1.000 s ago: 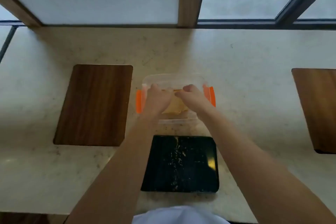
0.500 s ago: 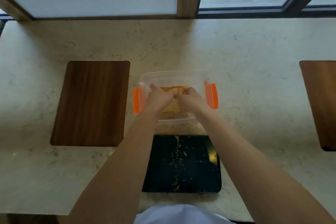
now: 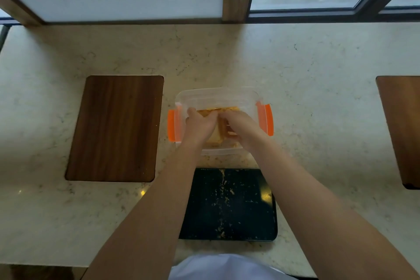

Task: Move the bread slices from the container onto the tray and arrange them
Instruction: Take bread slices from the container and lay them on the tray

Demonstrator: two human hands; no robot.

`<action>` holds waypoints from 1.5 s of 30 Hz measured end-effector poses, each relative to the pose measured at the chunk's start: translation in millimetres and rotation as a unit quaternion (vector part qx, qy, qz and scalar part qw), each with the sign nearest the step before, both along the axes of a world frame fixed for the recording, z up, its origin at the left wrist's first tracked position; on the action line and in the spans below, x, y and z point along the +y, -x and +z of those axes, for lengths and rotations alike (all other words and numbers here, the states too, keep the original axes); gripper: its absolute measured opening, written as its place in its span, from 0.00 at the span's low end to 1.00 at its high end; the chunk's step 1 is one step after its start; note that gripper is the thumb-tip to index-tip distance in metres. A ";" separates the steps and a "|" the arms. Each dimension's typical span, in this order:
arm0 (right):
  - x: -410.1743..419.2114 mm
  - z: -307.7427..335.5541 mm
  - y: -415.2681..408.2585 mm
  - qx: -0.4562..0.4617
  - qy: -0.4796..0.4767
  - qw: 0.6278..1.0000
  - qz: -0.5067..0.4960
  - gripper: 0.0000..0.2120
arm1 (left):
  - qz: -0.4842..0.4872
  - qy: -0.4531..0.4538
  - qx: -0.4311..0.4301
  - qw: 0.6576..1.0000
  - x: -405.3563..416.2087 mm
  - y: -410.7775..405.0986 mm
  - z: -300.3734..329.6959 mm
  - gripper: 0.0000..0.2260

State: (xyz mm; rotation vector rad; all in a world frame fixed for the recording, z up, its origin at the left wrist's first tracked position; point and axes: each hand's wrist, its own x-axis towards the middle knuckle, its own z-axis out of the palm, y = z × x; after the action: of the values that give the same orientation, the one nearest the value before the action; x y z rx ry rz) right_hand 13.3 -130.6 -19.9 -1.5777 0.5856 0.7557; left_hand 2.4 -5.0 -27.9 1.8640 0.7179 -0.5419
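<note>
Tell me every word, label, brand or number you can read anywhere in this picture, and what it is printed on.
None: no readable text shows anywhere.
Clear container with orange clips: no label visible.
Black tray: only pale crumbs, no print.
Wooden board to the left: plain grain.
Stone counter: only speckles and veins.
Bread slices, between the left hand and right hand: unmarked.

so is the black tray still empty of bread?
Yes, no slices on the black rectangular tray, only scattered crumbs. The bread slices sit inside the clear plastic container, under both hands.
</note>
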 end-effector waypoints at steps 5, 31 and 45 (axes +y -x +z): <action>-1.3 -5.2 -4.6 0.067 -0.014 0.996 -0.050 0.11 | -0.057 -0.064 -0.018 0.996 -4.6 3.8 3.1 0.42; 12.3 -11.5 -19.6 -0.106 0.213 0.938 0.252 0.11 | -0.265 -0.345 -0.134 0.890 -10.4 11.5 9.9 0.14; 29.3 -16.4 -65.3 -0.031 0.261 0.845 0.465 0.10 | -0.406 -0.360 0.023 0.840 -2.1 -36.6 28.1 0.10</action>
State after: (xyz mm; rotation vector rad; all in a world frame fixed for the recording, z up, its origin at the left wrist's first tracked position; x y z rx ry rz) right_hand 78.6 -101.3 -36.3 -2.4239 -0.1035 1.3198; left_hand 39.0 -7.1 0.1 2.8894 0.0871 -0.9346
